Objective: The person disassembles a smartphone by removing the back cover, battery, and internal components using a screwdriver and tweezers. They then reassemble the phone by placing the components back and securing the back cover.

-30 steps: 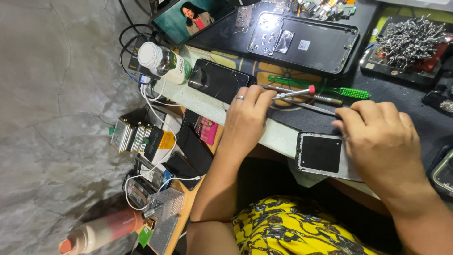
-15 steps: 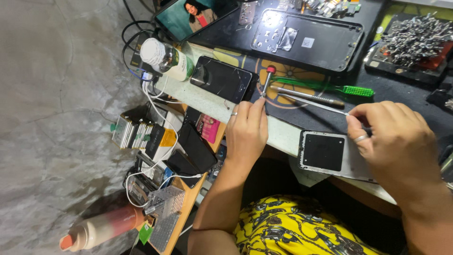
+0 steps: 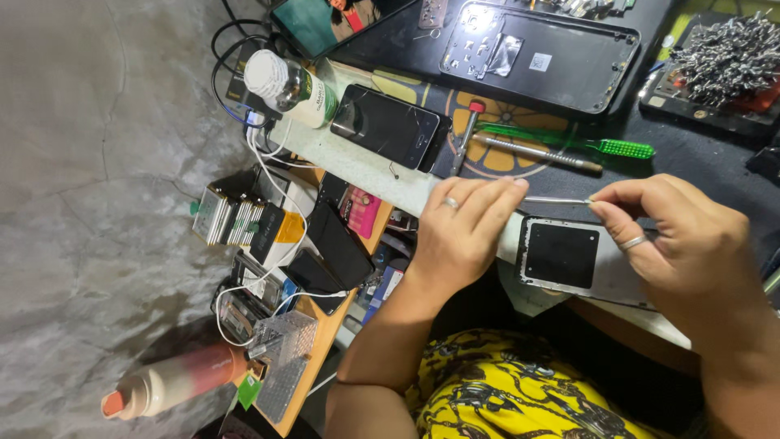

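1. My left hand (image 3: 459,236) lies on the near edge of the pale workbench strip (image 3: 366,167), palm down, fingers stretched toward the right. Its fingertips meet the left end of a thin metal tool (image 3: 556,200). I cannot tell whether they pinch it or only steady it.
2. My right hand (image 3: 682,244) is curled closed — thumb and forefinger pinch the right end of the thin metal tool, which runs level between the two hands.
3. The thin metal tool sits just above a square black panel (image 3: 561,255) that lies flat on the bench edge, between my hands and partly beneath the right one.
4. Beyond the hands, on the dark mat (image 3: 691,158), lie a red-tipped screwdriver (image 3: 465,134), a steel-shafted driver (image 3: 536,153) and a green-handled brush (image 3: 601,146), all close together.
5. A black phone with a cracked screen (image 3: 388,126) rests on the strip to the left of these tools, with a white-capped bottle (image 3: 288,85) lying just beside it.
6. A large black back cover (image 3: 561,57) lies at the far side — interior facing up.
7. A tray of metal parts (image 3: 723,61) stands at the far right corner.
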